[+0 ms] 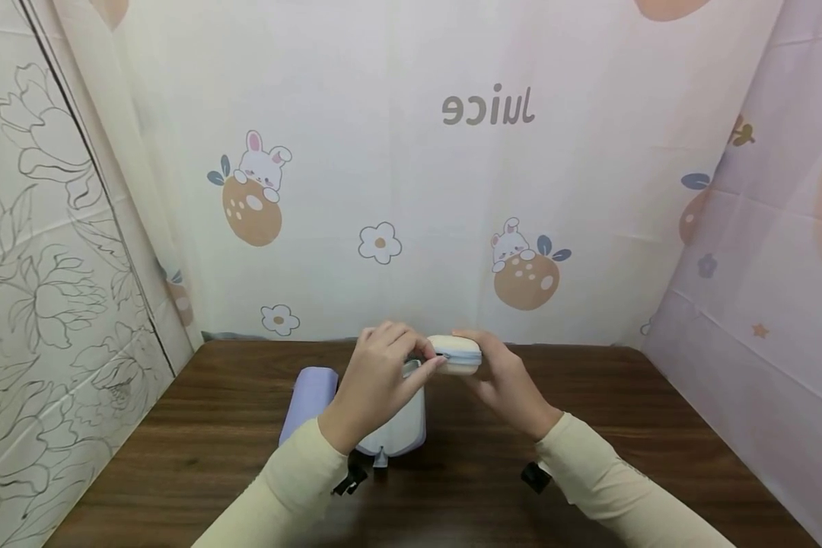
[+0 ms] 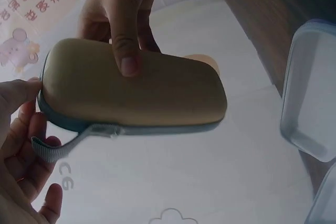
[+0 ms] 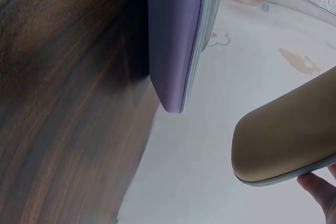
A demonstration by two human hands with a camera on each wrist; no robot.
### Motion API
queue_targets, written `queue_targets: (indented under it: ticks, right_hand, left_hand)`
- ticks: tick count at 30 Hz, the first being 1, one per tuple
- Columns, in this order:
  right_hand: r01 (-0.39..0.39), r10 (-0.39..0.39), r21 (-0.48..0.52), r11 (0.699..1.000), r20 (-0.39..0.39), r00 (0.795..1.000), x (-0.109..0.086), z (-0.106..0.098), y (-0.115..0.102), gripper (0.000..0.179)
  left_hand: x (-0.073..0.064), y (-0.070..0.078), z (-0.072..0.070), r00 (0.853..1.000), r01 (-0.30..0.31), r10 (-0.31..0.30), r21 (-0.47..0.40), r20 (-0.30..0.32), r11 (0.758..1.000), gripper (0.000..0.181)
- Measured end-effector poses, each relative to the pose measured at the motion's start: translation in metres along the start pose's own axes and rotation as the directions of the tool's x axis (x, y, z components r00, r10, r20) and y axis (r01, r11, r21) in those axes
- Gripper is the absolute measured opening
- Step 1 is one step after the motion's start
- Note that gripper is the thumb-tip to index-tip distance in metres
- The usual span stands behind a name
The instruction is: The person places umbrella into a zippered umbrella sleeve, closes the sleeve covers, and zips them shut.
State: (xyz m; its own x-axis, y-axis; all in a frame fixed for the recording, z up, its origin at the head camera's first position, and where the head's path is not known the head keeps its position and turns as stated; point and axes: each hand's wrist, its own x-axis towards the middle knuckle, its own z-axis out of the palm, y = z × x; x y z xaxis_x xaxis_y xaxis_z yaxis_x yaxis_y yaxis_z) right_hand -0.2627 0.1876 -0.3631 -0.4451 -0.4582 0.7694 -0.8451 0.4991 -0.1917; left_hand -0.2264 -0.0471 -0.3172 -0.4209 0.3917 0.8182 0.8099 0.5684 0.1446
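Note:
A cream zip case (image 1: 455, 346) with a grey-blue zipper is held up above the table, closed as far as it shows. My right hand (image 1: 510, 384) grips it, the thumb pressed on its broad face in the left wrist view. At the other end my left hand (image 1: 383, 373) pinches the zipper edge between thumb and index finger. A grey ribbed strap (image 2: 55, 149) hangs from that end beside the left fingers. Under the left hand lies an opened lavender case (image 1: 308, 399) with a whitish inside, partly hidden by the forearm.
The dark wood table (image 1: 610, 426) runs back to a printed curtain (image 1: 418, 175) with rabbits and oranges. More printed cloth hangs at both sides. A small zipper tab (image 1: 380, 459) sticks out from the lavender case's near edge.

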Motion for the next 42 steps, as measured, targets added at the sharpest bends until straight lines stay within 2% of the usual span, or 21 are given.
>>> queue_targets:
  ticks: [5,13,16,22,28,35,42]
  right_hand:
    - [-0.011,0.01,-0.013,1.0,-0.001,1.0,0.001,-0.004,0.001,0.072]
    - [-0.008,0.008,-0.02,1.0,0.002,1.0,0.003,-0.008,-0.001,0.07]
    - [-0.01,0.01,-0.023,1.0,-0.004,1.0,0.003,-0.009,-0.002,0.07]
    - [-0.021,0.021,-0.023,1.0,-0.019,1.0,0.001,-0.01,-0.001,0.071]
    - [-0.007,0.007,-0.018,1.0,-0.023,1.0,0.001,-0.008,0.0,0.073]
    - [-0.012,0.012,-0.019,1.0,-0.027,1.0,0.001,-0.009,0.0,0.075]
    - [-0.019,0.019,-0.006,1.0,-0.025,1.0,0.001,-0.01,-0.001,0.074]
  left_hand:
    - [-0.001,-0.001,-0.004,0.998,0.06,-0.06,-0.058,0.013,0.997,0.014]
    - [-0.001,-0.001,-0.007,0.996,0.094,-0.094,-0.054,0.01,0.994,0.015]
    - [0.0,-0.002,-0.009,0.992,0.121,-0.118,-0.105,0.032,0.987,0.014]
    - [0.0,-0.006,-0.011,0.976,0.212,-0.191,-0.24,0.106,0.948,0.011]
    - [0.0,-0.009,-0.011,0.957,0.283,-0.239,-0.345,0.167,0.895,0.011]
    - [0.0,-0.011,-0.014,0.931,0.36,-0.301,-0.375,0.207,0.854,0.011]
    - [-0.002,-0.014,-0.012,0.916,0.396,-0.321,-0.412,0.242,0.82,0.011]
